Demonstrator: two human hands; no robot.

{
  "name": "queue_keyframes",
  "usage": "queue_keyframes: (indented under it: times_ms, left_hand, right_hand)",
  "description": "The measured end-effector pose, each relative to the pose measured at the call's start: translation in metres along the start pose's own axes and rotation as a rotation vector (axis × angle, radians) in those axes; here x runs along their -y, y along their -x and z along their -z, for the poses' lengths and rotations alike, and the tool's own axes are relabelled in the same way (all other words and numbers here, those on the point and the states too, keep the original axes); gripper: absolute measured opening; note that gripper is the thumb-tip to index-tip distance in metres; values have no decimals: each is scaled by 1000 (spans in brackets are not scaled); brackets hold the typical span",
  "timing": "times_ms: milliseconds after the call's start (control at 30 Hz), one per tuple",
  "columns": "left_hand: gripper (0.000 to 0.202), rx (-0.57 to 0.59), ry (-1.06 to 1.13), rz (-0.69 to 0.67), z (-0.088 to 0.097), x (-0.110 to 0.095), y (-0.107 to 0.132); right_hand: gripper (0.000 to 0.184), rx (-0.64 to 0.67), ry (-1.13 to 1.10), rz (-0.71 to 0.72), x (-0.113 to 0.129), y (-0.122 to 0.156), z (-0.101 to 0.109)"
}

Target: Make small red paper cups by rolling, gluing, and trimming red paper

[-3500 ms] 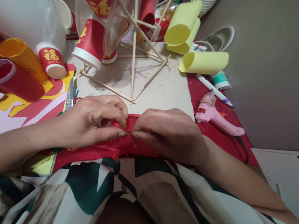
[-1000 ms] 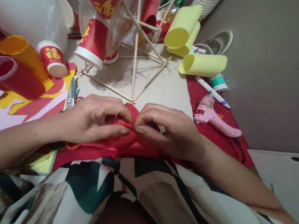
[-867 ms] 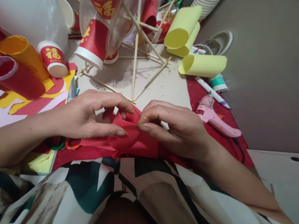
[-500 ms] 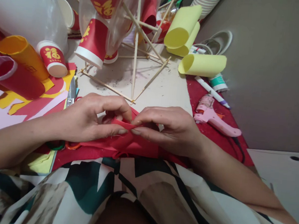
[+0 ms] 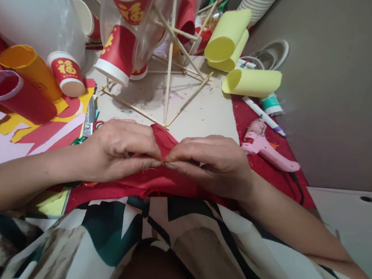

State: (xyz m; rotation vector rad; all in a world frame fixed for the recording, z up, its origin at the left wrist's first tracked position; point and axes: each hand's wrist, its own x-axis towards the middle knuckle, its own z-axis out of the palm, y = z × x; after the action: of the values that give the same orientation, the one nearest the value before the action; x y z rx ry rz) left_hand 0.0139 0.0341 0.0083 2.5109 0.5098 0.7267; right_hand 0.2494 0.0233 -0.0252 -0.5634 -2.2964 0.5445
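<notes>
A sheet of red paper [image 5: 158,183] lies at the near edge of the table, its upper part folded up into a ridge. My left hand [image 5: 119,148] pinches that fold from the left, thumb under and fingers curled over it. My right hand [image 5: 212,161] pinches the same fold from the right. The fingertips of both hands meet at the middle of the ridge. Both hands are closed on the paper.
A frame of wooden sticks [image 5: 170,63] stands behind the hands, among red paper cups [image 5: 115,56]. Scissors [image 5: 89,117] lie left of my left hand, a pink glue gun [image 5: 266,145] to the right. Yellow paper rolls [image 5: 252,81], a red roll [image 5: 17,97] and an orange roll [image 5: 30,69] surround them.
Both hands kept working the red fold: the fingers loosened and lifted it about a second ago, then pressed together on it again. Nothing else on the table moved.
</notes>
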Motion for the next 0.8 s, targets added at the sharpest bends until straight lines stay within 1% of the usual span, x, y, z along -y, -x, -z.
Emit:
queue_keyframes:
  times_ms: [133,233,300,333,400,467,500,533,567,667,733,800]
  left_hand:
    - [6,-13,-46,-26,0,0,1]
    - [6,-6,-46,-24,0,-1,2]
    - [5,-37,-21,-5,2,-1,3]
    - [6,-92,-2,8,2,-1,3]
    - [10,-279,35,53,3,2,3]
    - [10,-462,83,165,4,7,2]
    - [10,-504,118,240,4,10,2]
    - [13,-514,171,295,4,12,1]
    - [16,-488,223,346,3,15,1]
    - [25,-342,333,457,0,16,0]
    - [28,-267,325,545,-2,13,0]
    - [26,-231,264,593,-4,9,0]
  right_hand:
    - [5,-41,-33,22,-1,0,0]
    - [6,-31,-2,55,-2,0,0]
    - [7,-31,19,71,-1,1,1]
    - [7,-39,23,78,-1,1,2]
    - [9,-50,29,80,0,1,3]
    - [9,-38,44,70,0,1,4]
    - [9,-29,54,64,0,1,4]
    - [8,-20,66,64,0,1,4]
    - [7,-13,78,68,0,0,4]
    - [6,1,100,105,-2,0,3]
    - [7,20,96,138,-3,1,1]
    - [9,40,49,170,-5,2,-1]
